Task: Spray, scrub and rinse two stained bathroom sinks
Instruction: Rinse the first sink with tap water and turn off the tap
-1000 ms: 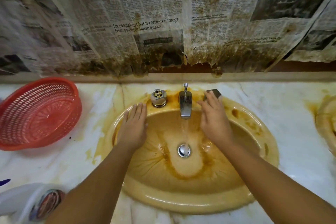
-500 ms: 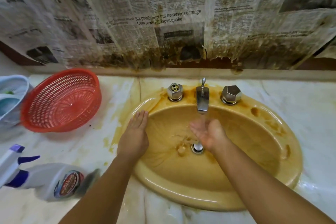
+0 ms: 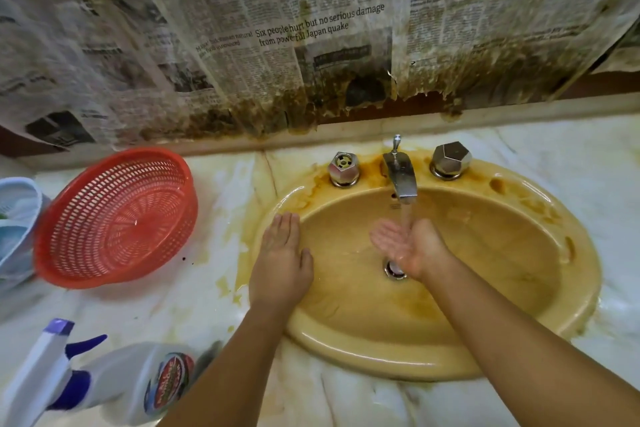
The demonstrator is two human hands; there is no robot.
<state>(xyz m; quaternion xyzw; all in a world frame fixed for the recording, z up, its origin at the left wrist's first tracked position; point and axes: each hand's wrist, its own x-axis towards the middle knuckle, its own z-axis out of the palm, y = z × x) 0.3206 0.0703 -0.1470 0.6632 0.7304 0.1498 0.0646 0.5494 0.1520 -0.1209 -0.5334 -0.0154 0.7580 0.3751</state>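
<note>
A: Where's the sink (image 3: 381, 354)?

B: Set into the marble tabletop (image 3: 346, 402), centre of view; yellow glazed basin, fixed, nothing to lift; wet and glossy, likely slick under a palm; brown stains around the left valve (image 3: 343, 168) and along the far rim.

A: Hands?

B: Left hand (image 3: 280, 263) flat on the near-left rim, fingers straight and together, holding nothing; right hand (image 3: 412, 246) palm-up under the spout (image 3: 401, 177), fingers loosely cupped and close together; water stream (image 3: 406, 215) runs into the palm; nothing held.

A: Anything to pick up?

B: No sponge or brush in sight; spray bottle (image 3: 114, 388) lies on its side on the tabletop, lower left, well apart from both hands; plastic, probably light and stiff-walled; best taken at the neck below the blue trigger; wet fingers may slip on it.

A: Taps?

B: Right knob (image 3: 450, 159) faceted metal; its edges should give purchase even wet; left valve has an open top; whether it turns by hand, cannot tell.

A: Surroundings?

B: Red basket (image 3: 117, 218) tilted left of the sink; stained newspaper (image 3: 311, 45) on the wall behind.
</note>
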